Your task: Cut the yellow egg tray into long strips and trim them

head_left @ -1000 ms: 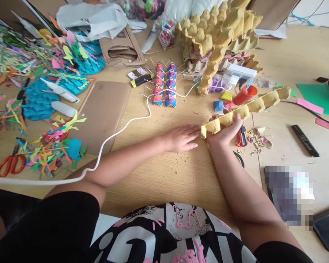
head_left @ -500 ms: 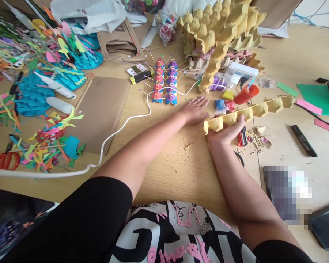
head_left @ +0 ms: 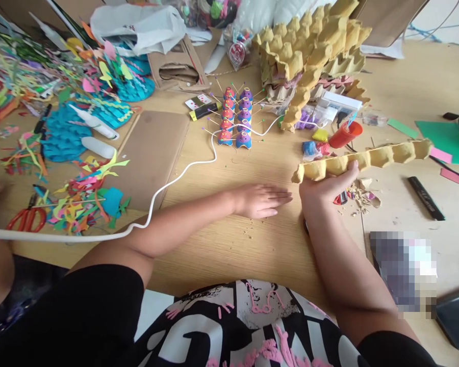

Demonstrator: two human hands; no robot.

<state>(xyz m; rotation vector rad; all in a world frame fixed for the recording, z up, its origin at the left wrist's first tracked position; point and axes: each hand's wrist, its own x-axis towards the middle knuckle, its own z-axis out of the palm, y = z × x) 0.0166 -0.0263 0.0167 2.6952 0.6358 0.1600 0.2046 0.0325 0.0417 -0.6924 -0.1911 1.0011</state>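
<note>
My left hand (head_left: 262, 200) lies flat on the wooden table (head_left: 214, 244), fingers stretched to the right, with nothing in it. Crumbs that were in the open are now mostly under or beside it. My right hand (head_left: 329, 187) grips a yellow egg carton strip (head_left: 363, 159) from below, the thumb pressed on its near side. The strip slants up to the right, above the table. Partly behind my right wrist sits a red and black cutter or sharpener (head_left: 341, 198), beside a heap of carton scraps (head_left: 363, 196).
Painted egg-cup figures with pins (head_left: 235, 117) stand in two rows ahead. A white cable (head_left: 183, 171) crosses the left side. Stacked egg trays (head_left: 309, 51), a red cup (head_left: 346, 133), a black marker (head_left: 426, 198), scissors (head_left: 26, 216) and paper scraps (head_left: 87, 191) lie around.
My left hand has drawn back toward me across the table, over the crumbs. My right hand has shifted slightly right with the egg carton strip. The view has turned a little left.
</note>
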